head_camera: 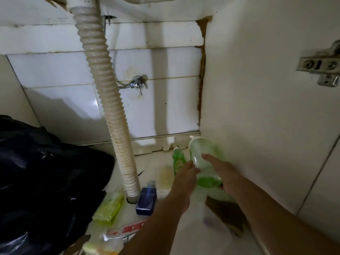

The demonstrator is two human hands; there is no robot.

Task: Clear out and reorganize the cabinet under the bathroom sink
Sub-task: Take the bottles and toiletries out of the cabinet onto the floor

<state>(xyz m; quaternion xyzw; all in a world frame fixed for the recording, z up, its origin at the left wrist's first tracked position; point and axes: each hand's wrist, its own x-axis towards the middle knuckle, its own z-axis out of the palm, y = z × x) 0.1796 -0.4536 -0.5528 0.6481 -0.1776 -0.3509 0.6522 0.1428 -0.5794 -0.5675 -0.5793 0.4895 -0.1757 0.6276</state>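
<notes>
Head view, inside the under-sink cabinet. Biggest item: black bin bag point(42, 181) slumped along our left side, soft, shapeless. Corrugated drain hose point(108, 107) runs from top to the floor hole, mid-cabinet; shutoff valve point(137, 85) on the back tiles behind it. Large clear bottle point(204, 162) with green liquid at its lower end sits tilted in the back right corner, against the side wall, mostly empty so we judge it light. Smooth plastic, likely slick; best taken round the body with both hands, not by the cap. Our right hand point(224, 173) is wrapped round its right side, fingers curled on it. Our left hand point(185, 173) has fingertips against its left side; whether that is a grasp or just a touch we cannot tell. Smaller green bottle point(177, 161) stands just left of it. Blue bottle point(146, 199) lies by the hose base, yellow-green pack point(108, 208) beside that.
</notes>
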